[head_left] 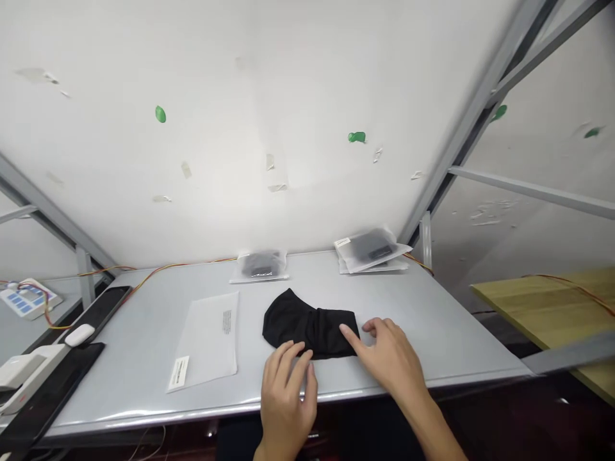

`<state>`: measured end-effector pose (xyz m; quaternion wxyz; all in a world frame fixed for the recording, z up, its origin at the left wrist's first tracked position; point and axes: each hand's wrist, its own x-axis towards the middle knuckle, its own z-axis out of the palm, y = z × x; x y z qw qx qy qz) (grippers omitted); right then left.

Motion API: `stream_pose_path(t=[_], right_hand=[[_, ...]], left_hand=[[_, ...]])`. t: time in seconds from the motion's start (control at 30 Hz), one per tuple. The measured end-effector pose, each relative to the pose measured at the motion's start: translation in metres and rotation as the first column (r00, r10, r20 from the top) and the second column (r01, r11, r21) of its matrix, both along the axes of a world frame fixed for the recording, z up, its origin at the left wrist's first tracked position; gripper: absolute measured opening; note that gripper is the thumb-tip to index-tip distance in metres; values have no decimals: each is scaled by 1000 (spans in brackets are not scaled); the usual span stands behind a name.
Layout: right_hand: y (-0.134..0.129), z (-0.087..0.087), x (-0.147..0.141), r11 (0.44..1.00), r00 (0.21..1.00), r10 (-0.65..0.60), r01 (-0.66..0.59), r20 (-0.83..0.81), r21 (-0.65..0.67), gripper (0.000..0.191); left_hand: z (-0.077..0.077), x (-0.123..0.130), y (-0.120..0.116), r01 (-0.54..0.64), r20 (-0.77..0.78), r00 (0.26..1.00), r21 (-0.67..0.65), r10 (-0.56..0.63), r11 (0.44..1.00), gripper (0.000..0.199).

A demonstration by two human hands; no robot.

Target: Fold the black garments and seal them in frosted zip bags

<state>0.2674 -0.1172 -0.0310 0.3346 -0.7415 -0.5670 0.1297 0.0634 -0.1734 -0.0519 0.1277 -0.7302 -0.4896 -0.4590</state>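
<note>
A folded black cloth item [312,323] lies on the grey table [154,358] in front of me. My left hand [288,397] is at its lower left edge, palm down, fingers loosely spread with the tips on or just by the fabric. At its right end is my right hand [389,355], with thumb and fingers apart and the thumb tip at the cloth's edge. Neither hand grips anything. Left of the cloth lies a flat frosted bag [206,339] with a white label and small printed text.
Against the back wall [298,128] lie a filled frosted bag [262,264] and a stack of such bags [368,250]. On the left are a black phone [103,310], a power strip [36,374] and cables. A wooden board [552,314] is beyond the right frame post.
</note>
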Motion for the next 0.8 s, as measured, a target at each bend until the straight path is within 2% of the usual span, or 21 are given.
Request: stream_pose_path(t=[0.1, 0.23, 0.33, 0.4, 0.5, 0.57, 0.63, 0.7, 0.8], right_hand=[[-4, -10, -9, 996, 993, 87, -86, 79, -9, 42], [-2, -14, -9, 994, 989, 93, -100, -112, -53, 34], [1, -9, 13, 1000, 968, -5, 1, -250, -16, 25], [3, 0, 27, 994, 954, -93, 105, -284, 26, 22], [7, 19, 33, 966, 942, -219, 247, -253, 83, 25], [9, 30, 22, 944, 954, -232, 268, -193, 193, 21], [11, 33, 1, 926, 983, -157, 180, -97, 331, 17], [12, 25, -25, 913, 999, -33, 16, 35, 407, 17], [12, 2, -59, 909, 955, 146, -233, 260, 346, 14]], left_hand=[[0, 1, 2, -12, -17, 1000, 23, 12, 1000, 22], [0, -3, 0, -19, -24, 1000, 10, 19, 1000, 26], [0, -5, -3, 38, -53, 998, -76, -42, 996, 28], [1, -4, -4, 85, -72, 993, -125, -94, 989, 30], [2, -3, -4, 123, -87, 986, -166, -139, 978, 30], [3, -3, -4, 131, -94, 984, -180, -150, 975, 28], [3, -4, -4, 136, -106, 982, -185, -157, 973, 25], [3, -6, -4, 140, -122, 979, -182, -164, 973, 24], [2, -7, -3, 141, -133, 977, -175, -165, 974, 23]])
